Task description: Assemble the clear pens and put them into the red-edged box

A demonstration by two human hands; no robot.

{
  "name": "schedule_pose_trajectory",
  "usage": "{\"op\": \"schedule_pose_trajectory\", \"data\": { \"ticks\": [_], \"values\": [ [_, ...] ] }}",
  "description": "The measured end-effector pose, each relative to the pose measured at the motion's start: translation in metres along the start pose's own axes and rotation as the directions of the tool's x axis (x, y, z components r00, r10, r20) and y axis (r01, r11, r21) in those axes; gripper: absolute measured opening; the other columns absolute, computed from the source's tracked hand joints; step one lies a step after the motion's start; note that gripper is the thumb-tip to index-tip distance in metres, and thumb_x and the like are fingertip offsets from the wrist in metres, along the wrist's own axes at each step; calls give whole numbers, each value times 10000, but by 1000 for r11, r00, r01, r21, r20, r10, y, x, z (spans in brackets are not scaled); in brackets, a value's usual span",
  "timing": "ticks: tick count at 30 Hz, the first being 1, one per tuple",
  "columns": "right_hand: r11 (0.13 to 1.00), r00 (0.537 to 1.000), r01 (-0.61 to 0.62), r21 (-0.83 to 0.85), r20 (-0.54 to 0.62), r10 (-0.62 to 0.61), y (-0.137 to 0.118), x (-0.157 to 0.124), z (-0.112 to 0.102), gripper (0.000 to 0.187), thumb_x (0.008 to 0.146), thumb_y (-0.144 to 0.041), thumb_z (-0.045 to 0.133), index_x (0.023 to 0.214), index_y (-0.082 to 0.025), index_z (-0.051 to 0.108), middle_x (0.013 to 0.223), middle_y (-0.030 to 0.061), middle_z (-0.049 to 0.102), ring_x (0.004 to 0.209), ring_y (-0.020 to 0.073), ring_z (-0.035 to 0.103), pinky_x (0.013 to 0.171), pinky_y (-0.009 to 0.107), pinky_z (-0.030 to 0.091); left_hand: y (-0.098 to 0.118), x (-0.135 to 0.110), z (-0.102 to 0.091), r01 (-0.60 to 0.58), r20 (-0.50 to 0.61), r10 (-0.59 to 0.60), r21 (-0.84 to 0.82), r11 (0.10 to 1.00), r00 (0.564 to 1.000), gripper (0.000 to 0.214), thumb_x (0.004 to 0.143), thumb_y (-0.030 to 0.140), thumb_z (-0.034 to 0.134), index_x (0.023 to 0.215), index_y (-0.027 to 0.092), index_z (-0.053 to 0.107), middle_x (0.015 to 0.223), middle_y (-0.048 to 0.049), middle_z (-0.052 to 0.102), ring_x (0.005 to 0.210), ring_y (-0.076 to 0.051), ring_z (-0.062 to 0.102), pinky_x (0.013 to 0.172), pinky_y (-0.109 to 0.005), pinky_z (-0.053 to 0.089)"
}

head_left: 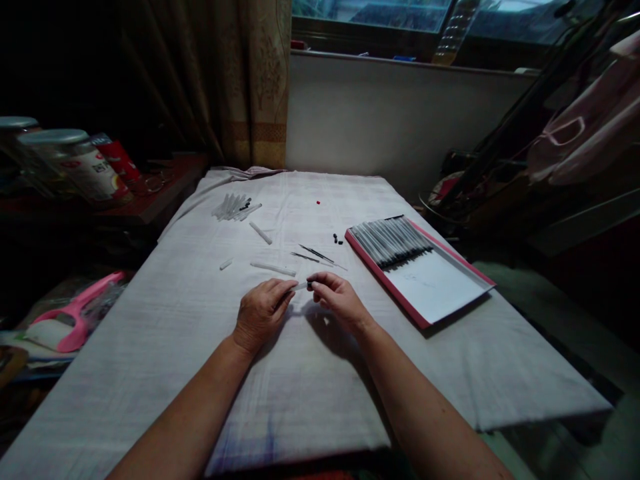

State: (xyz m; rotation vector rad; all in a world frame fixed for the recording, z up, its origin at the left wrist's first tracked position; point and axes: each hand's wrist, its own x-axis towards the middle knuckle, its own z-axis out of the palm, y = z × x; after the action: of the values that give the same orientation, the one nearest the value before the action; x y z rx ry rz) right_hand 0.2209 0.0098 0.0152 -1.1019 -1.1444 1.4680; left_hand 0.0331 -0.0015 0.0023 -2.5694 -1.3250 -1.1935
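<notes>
My left hand (263, 312) is closed round a translucent white pen barrel (301, 287), whose right end shows past the fingertips. Thumb and fingers of my right hand (341, 301) pinch a small black end piece (309, 285) at that end of the barrel. Whether the piece sits inside the barrel is too small to tell. Just beyond my hands lie a loose barrel (273, 269) and several thin dark ink refills (316, 253). Another barrel (261, 233) and a short translucent cap (226, 264) lie to the left.
Several pen barrels (231, 207) are piled at the far left of the cloth-covered table (300, 393). On the right, a red-edged box lid (433, 290) holds a row of black-tipped pens (390, 241). Small black plugs (335, 237) and a red bit (318, 202) lie farther back.
</notes>
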Motion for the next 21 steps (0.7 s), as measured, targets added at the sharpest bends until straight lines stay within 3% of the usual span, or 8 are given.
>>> {"op": "schedule_pose_trajectory", "data": {
  "ticks": [4,9,21],
  "values": [
    [976,988,154,-156,21,-152,7,2,-4,198,730,-349,653,851,-194,675,702,-7,636,581,111,527,547,243,431,0,0,1,17,31,-17,18,1000,999,220,947,269,517,1114,207,646,950,-55,713,856,-187,666,754,-301,530],
    [845,926,360,-396,40,-376,16,3,-8,169,818,-315,594,880,-199,699,814,42,684,716,160,612,636,283,489,0,-1,2,32,65,-32,-5,999,997,227,947,263,511,1117,205,650,945,-56,711,853,-189,664,755,-306,529],
    [752,870,469,-463,97,-483,17,3,-11,156,846,-268,583,912,-216,714,870,57,709,783,180,656,704,307,531,0,-1,1,51,82,-48,-33,998,995,226,948,260,511,1118,201,649,952,-56,710,861,-186,666,765,-305,532]
  ]
}}
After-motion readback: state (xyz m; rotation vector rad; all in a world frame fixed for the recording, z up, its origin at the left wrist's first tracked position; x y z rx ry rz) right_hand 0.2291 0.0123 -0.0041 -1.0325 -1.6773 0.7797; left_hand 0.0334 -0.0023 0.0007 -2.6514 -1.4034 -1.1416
